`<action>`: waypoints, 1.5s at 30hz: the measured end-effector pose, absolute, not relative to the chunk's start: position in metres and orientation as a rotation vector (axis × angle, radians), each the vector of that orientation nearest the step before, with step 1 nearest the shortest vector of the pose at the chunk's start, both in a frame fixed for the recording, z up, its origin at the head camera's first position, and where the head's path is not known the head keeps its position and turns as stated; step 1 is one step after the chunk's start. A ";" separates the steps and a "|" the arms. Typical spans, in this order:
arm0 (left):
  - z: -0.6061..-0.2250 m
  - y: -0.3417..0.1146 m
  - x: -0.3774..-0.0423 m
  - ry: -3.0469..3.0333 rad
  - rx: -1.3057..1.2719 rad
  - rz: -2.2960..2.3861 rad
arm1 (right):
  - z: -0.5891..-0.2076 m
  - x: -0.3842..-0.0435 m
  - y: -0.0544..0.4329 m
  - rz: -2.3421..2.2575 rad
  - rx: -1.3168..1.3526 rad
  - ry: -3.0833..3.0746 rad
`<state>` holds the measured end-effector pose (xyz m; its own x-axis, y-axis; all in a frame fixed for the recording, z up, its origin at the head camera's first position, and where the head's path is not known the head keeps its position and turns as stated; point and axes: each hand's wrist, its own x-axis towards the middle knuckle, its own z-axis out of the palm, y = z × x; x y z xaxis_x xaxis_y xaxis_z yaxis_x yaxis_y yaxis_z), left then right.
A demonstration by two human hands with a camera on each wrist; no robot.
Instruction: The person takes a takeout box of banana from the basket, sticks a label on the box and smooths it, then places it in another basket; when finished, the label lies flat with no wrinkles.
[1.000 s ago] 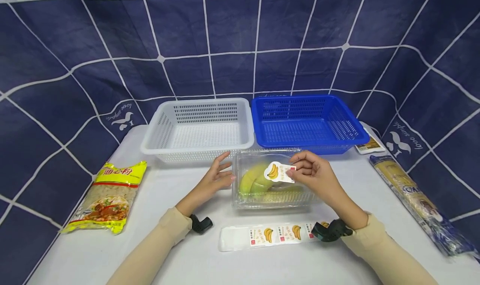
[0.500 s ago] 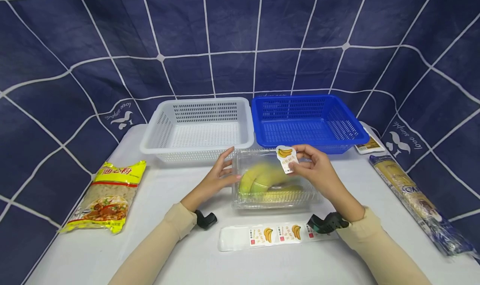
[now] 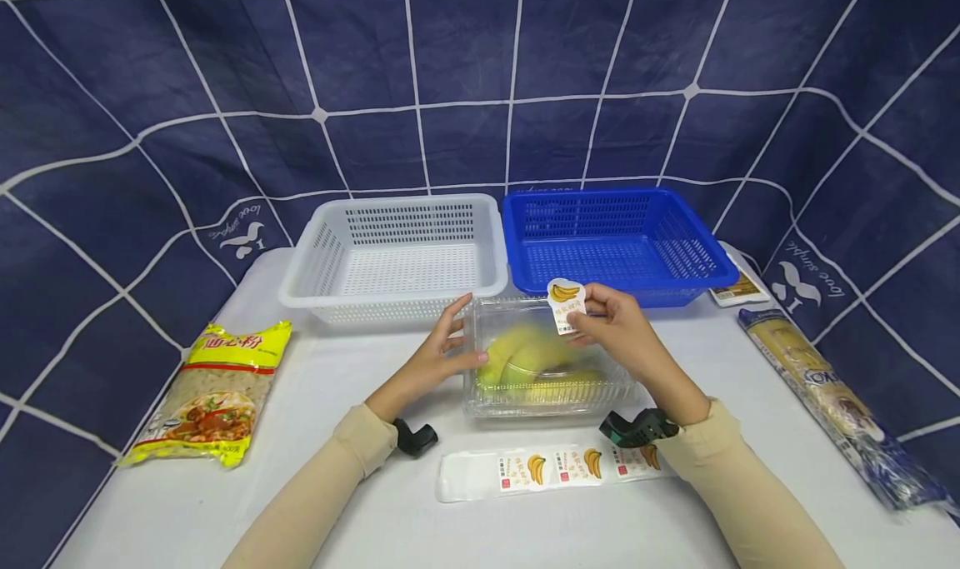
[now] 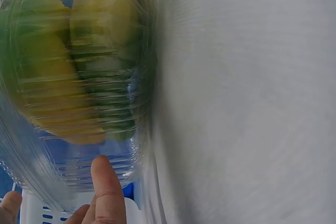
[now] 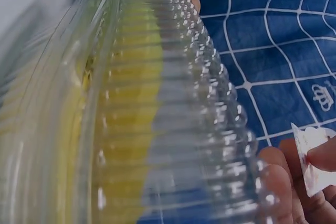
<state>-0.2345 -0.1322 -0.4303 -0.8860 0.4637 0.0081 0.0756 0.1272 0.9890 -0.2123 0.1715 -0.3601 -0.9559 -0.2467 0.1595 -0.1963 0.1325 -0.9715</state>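
Note:
A clear plastic clamshell box with bananas inside sits on the table, its lid down. My left hand rests against the box's left side, thumb over the lid's edge and fingers fairly straight. Between thumb and fingers, my right hand pinches a white banana-print sticker above the right part of the lid. From the right wrist, the sticker shows edge-on and slightly bent. In front of the box lies a backing strip with several more banana stickers.
Behind the box stand a white basket and a blue basket side by side. A yellow-topped noodle bag lies at left, a long blue-and-clear packet at right. Another packet sits beside the blue basket.
The right hand has turned the sticker from sideways to upright, lifted it, and drawn it slightly left. The left hand has edged right, its thumb moving onto the lid's edge.

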 end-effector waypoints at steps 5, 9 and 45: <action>-0.431 -0.132 -0.234 2.099 0.524 1.828 | -0.364 -0.215 0.174 -1.892 -0.507 2.389; -0.431 -0.132 -0.235 2.101 0.520 1.828 | -0.367 -0.217 0.174 -1.861 -0.516 2.386; -0.433 -0.133 -0.236 2.167 0.603 1.785 | -0.379 -0.225 0.170 -1.443 -0.454 2.688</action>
